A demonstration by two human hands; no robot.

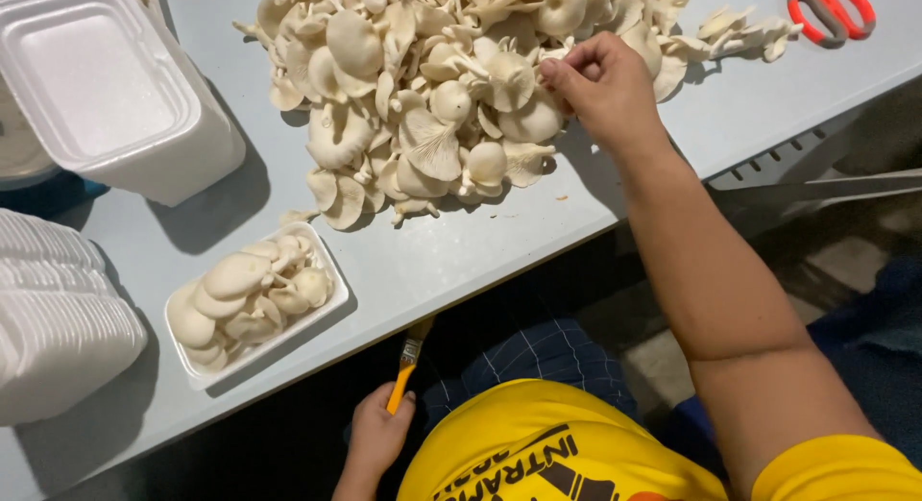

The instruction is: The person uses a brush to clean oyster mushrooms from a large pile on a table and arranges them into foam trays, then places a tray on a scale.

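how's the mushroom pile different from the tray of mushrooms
The mushroom pile lies loose on the grey table, spread wide; the mushrooms in the white foam tray are held within its rim. The pile holds far more mushrooms than the tray. The right hand touches the pile's edge, while no hand touches the tray; the left hand holds an orange-handled brush below the table edge. Both hold pale, cream oyster-type mushrooms.
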